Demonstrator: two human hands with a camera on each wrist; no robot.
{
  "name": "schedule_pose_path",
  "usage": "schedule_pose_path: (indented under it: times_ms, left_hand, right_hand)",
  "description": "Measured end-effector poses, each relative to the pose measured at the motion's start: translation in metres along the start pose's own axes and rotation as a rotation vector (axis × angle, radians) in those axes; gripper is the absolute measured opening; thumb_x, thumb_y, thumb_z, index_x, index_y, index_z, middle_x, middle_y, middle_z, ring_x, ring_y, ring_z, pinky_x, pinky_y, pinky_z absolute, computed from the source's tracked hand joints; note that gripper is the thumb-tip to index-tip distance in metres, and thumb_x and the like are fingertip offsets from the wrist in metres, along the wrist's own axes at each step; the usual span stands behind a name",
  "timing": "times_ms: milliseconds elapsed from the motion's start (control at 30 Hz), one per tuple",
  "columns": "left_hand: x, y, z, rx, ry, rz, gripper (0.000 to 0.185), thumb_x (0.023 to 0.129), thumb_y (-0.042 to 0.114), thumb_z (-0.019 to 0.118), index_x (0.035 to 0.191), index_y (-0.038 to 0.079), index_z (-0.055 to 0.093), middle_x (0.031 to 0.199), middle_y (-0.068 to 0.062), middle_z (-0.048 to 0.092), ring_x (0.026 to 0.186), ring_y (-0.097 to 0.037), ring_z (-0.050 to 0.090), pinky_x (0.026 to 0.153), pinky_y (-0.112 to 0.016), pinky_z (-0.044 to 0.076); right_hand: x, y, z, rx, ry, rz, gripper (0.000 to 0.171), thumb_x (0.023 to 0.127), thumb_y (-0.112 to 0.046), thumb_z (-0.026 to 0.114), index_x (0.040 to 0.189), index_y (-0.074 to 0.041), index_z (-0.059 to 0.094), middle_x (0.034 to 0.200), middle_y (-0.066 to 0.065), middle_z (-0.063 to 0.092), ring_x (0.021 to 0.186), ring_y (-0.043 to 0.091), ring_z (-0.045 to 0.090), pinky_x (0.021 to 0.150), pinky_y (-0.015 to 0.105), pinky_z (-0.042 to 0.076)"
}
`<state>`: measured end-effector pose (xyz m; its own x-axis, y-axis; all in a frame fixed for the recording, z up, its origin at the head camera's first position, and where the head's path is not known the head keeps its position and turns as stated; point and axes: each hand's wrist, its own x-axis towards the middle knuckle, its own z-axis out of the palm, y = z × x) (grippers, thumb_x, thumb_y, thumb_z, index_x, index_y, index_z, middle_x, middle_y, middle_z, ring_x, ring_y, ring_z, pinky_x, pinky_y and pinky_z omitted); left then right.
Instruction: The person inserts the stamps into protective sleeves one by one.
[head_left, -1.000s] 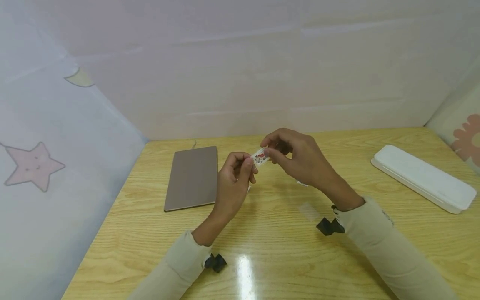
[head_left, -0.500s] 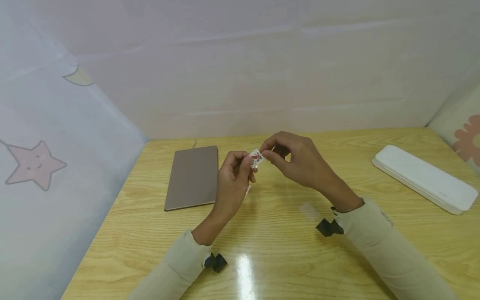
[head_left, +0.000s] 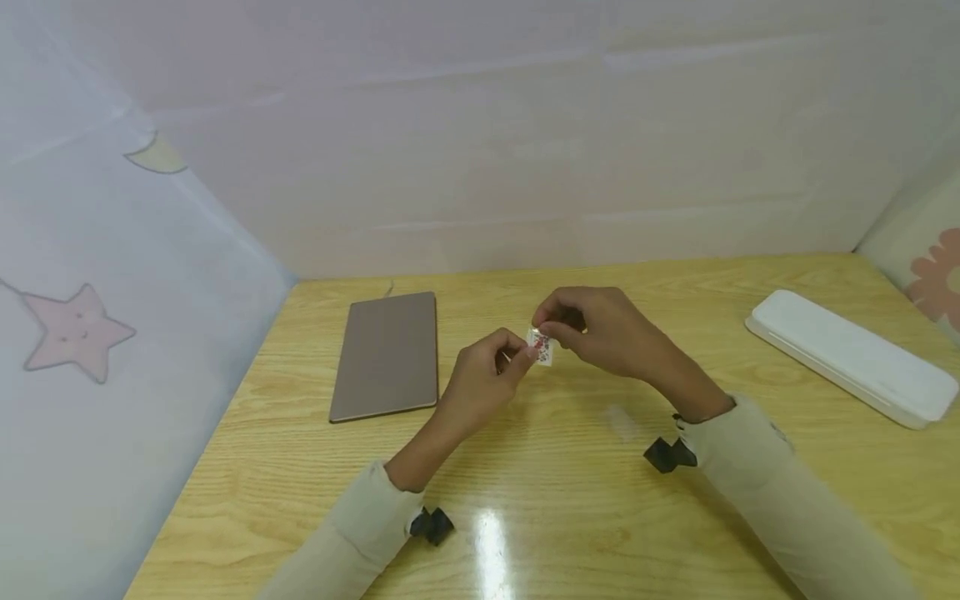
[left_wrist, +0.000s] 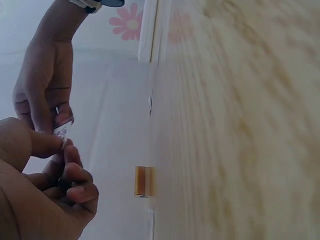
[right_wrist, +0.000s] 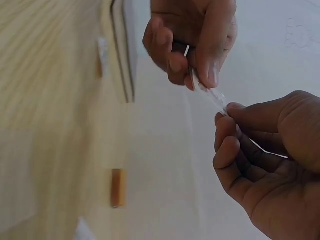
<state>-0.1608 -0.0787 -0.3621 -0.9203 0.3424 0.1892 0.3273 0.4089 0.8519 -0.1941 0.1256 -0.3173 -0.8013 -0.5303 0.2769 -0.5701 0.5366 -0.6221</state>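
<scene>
While both hands are hovering just right of the brown notebook, the left hand and right hand are pinching a small red-printed sachet between them, apparently not yet opened.

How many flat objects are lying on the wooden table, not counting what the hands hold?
2. A brown flat pad lies at the left, beside the left hand. A white long case lies at the far right, beyond the right hand. Smaller scraps may be hidden.
</scene>
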Motion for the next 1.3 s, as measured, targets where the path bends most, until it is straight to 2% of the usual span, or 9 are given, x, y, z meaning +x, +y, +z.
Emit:
schedule_pose_path:
  times_ms: [300,433,600,667,767,900,1033,1167,1300]
  left_hand:
    - [-0.002,-0.023,-0.002,0.211,-0.282,-0.129,0.022,0.095,0.032,0.053,0.085,0.013,0.059,0.069,0.000,0.054,0.051,-0.010,0.042,0.048,-0.025,0.037]
    - [-0.001,-0.026,0.001,0.293,-0.299,-0.134,0.029,0.095,0.029,0.054,0.069,0.015,0.050,0.057,0.004,0.040,0.045,-0.008,0.031,0.043,-0.022,0.029]
    - [-0.003,-0.022,0.007,0.463,-0.251,-0.128,0.041,0.093,0.037,0.056,0.060,0.016,0.043,0.054,0.005,0.033,0.044,-0.007,0.024,0.038,-0.021,0.022]
    - [-0.005,-0.016,0.010,0.555,-0.218,-0.090,0.035,0.092,0.038,0.058,0.066,0.017,0.047,0.061,0.007,0.040,0.047,-0.005,0.032,0.039,-0.021,0.027]
    - [-0.005,-0.006,0.016,0.631,-0.207,0.039,0.022,0.091,0.035,0.059,0.081,0.017,0.055,0.076,0.007,0.048,0.059,-0.005,0.044,0.048,-0.019,0.038]
    - [-0.002,0.008,0.031,0.658,-0.299,0.286,0.021,0.092,0.033,0.057,0.104,0.017,0.061,0.092,0.006,0.050,0.072,-0.004,0.046,0.062,-0.017,0.041]
    - [0.002,0.014,0.047,0.731,-0.405,0.466,0.035,0.089,0.033,0.063,0.122,0.024,0.057,0.100,0.006,0.048,0.079,-0.006,0.040,0.069,-0.019,0.036]
    - [0.002,0.015,0.056,0.762,-0.461,0.528,0.042,0.084,0.033,0.068,0.125,0.031,0.056,0.100,0.007,0.046,0.081,-0.009,0.036,0.067,-0.019,0.034]
    - [0.002,0.017,0.059,0.773,-0.465,0.527,0.028,0.086,0.032,0.066,0.113,0.028,0.060,0.100,0.007,0.044,0.084,-0.008,0.037,0.066,-0.017,0.036]
  right_hand:
    - [-0.003,0.043,0.023,0.003,-0.157,-0.007,0.014,0.094,-0.029,0.055,0.100,-0.020,0.065,0.089,-0.005,0.065,0.076,0.009,0.060,0.064,0.028,0.049]
    - [-0.009,0.061,0.006,-0.074,-0.176,0.053,0.017,0.095,-0.031,0.053,0.103,-0.021,0.064,0.095,-0.005,0.065,0.083,0.007,0.059,0.069,0.030,0.049]
    - [-0.027,0.091,-0.016,-0.069,-0.219,0.129,0.018,0.094,-0.023,0.057,0.110,-0.017,0.063,0.104,-0.001,0.062,0.094,0.015,0.058,0.077,0.037,0.048]
    - [-0.032,0.099,-0.020,-0.066,-0.249,0.114,0.021,0.093,-0.019,0.058,0.113,-0.017,0.062,0.107,0.001,0.059,0.095,0.017,0.056,0.078,0.038,0.047]
    - [-0.035,0.106,-0.022,-0.075,-0.286,0.058,0.026,0.091,-0.018,0.061,0.117,-0.020,0.062,0.108,0.001,0.054,0.093,0.015,0.052,0.078,0.037,0.045]
    - [-0.034,0.111,-0.021,-0.110,-0.308,-0.002,0.028,0.090,-0.020,0.063,0.117,-0.027,0.062,0.106,0.001,0.050,0.092,0.013,0.048,0.078,0.035,0.044]
    - [-0.033,0.114,-0.018,-0.108,-0.315,0.009,0.025,0.088,-0.021,0.065,0.112,-0.028,0.063,0.104,0.001,0.049,0.090,0.014,0.047,0.076,0.034,0.043]
    - [-0.033,0.113,-0.016,-0.101,-0.311,0.021,0.020,0.089,-0.021,0.065,0.107,-0.028,0.064,0.103,0.000,0.048,0.087,0.015,0.046,0.074,0.034,0.043]
    - [-0.032,0.112,-0.016,-0.119,-0.307,0.017,0.018,0.089,-0.023,0.064,0.106,-0.028,0.063,0.100,-0.002,0.047,0.087,0.014,0.046,0.075,0.034,0.043]
